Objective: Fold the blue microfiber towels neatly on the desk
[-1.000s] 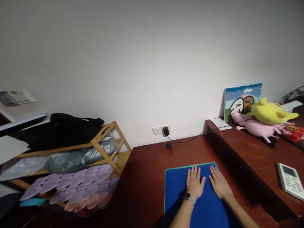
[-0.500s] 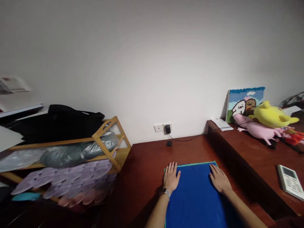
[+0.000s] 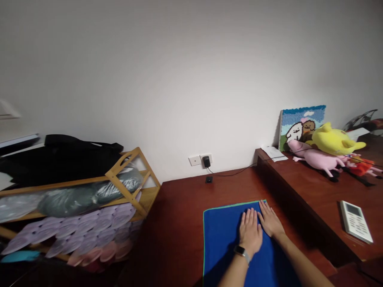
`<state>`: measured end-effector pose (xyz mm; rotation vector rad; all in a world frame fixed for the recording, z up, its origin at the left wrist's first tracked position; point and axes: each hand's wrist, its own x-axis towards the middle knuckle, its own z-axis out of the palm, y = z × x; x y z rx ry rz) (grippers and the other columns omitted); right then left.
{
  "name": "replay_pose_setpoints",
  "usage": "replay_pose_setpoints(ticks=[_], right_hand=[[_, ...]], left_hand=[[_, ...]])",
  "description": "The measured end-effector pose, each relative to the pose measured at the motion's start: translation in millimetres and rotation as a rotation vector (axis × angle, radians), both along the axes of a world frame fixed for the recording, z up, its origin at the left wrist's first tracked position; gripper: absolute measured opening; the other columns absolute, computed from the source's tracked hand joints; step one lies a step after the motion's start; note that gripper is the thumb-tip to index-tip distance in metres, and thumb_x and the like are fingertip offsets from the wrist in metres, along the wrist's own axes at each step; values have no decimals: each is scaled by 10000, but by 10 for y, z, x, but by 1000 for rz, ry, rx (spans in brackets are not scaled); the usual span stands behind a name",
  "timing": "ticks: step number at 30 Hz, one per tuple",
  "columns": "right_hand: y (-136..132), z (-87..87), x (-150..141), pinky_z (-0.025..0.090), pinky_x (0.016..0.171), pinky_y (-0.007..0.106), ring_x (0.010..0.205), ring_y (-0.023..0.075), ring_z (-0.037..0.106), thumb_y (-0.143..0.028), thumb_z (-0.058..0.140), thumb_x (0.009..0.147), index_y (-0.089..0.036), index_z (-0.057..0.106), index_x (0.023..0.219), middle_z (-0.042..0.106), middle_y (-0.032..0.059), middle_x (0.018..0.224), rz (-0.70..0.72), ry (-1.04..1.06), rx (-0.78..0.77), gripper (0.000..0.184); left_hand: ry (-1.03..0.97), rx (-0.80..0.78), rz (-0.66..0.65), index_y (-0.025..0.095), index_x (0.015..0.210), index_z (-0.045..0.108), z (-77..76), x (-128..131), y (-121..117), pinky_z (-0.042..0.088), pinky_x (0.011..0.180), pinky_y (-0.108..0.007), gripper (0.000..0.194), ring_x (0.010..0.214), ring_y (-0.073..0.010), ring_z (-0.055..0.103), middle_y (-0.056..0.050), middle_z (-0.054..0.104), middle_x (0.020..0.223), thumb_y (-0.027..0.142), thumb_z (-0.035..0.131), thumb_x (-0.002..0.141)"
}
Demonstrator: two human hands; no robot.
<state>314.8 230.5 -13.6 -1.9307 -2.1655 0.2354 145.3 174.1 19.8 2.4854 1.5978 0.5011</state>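
A blue, green-edged rectangular fabric cloth (image 3: 221,235) lies spread at lower centre-right. The bare left hand (image 3: 250,232) and bare right hand (image 3: 271,221) rest on it, flat-palmed, fingers extended, apparently to smooth it.

L hand (image 3: 250,233) now across fr. L side of blue cloth (image 3: 220,235) to just beside R hand (image 3: 271,220)

Above the tabletop's (image 3: 179,215) back edge, a black plug (image 3: 206,161) sits in a wall socket (image 3: 210,156). Along the right edge, a raised surface (image 3: 317,191) bears a dog picture (image 3: 317,114), a yellow plush (image 3: 333,139) atop a pink one (image 3: 315,156), and a white keypad device (image 3: 355,223). Beyond the left edge, a wooden rack (image 3: 119,189) carries a black bag (image 3: 66,159).
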Motion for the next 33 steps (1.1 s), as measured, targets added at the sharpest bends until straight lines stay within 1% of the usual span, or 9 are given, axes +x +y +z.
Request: replay_pose_setpoints(ticks=[2,4,10,13,17,20,24,30,33], right_hand=[[-5,24,2,215,1286,459,1592,236,169,-434,159,1031,-104,268,1639,260,94,1706,6,0,-4,700],[-12,35,1,210,1288,458,1593,237,169,-439,149,1036,-104,257,1641,248,91,1710,8,4,-7,700],[-19,1,-3,210,1288,466,1590,246,186,-459,167,1042,-124,269,1642,270,94,1705,-2,22,23,695],[9,29,-12,202,1293,464,1593,246,175,-463,171,1035,-93,256,1640,254,93,1709,-7,8,-5,714],[-25,140,-32,182,1298,472,1594,248,169,-457,169,1033,-81,250,1638,251,89,1707,-25,5,-63,717],[-231,152,0,184,1299,478,1589,247,194,-475,173,1038,-114,288,1633,271,79,1701,-20,28,-34,705],[-645,26,129,177,1303,482,1584,238,220,-523,188,1047,-185,303,1635,281,43,1700,72,64,66,689],[-881,-89,256,216,1291,506,1583,257,217,-434,251,1037,-212,356,1617,291,45,1696,87,68,-5,630],[-872,-96,272,221,1288,502,1586,252,207,-374,299,1014,-266,392,1602,280,24,1701,139,62,2,605]], left_hand=[[-12,-43,28,195,1660,197,-83,194,-51,225,1315,-507,647,1600,-236,194,-67,264,1719,426,244,1058],[-28,-54,108,196,1652,233,-126,101,-59,238,1307,-534,649,1591,-262,223,-82,282,1710,436,272,1051],[42,4,455,109,1616,335,-124,-1162,-90,252,1296,-532,630,1575,-287,268,-145,315,1687,364,292,1042],[79,-3,522,106,1618,327,-137,-1614,-150,282,1286,-501,629,1567,-277,285,-145,325,1683,366,289,1047],[101,-62,525,62,1614,312,-116,-1757,-170,282,1286,-459,635,1572,-257,263,-163,291,1688,355,258,1053],[104,-42,526,84,1624,297,-43,-1733,-182,306,1276,-478,631,1556,-265,309,-159,336,1669,334,275,1045],[65,149,449,127,1644,244,79,-1418,-319,307,1281,-496,620,1560,-262,308,-124,361,1673,299,269,1049],[-27,83,14,191,1644,254,7,50,-627,305,1289,-493,617,1577,-242,275,-61,319,1699,398,271,1063],[-39,-12,1,165,1644,236,-127,520,-690,309,1284,-536,652,1575,-270,277,-100,312,1695,442,272,1056]])
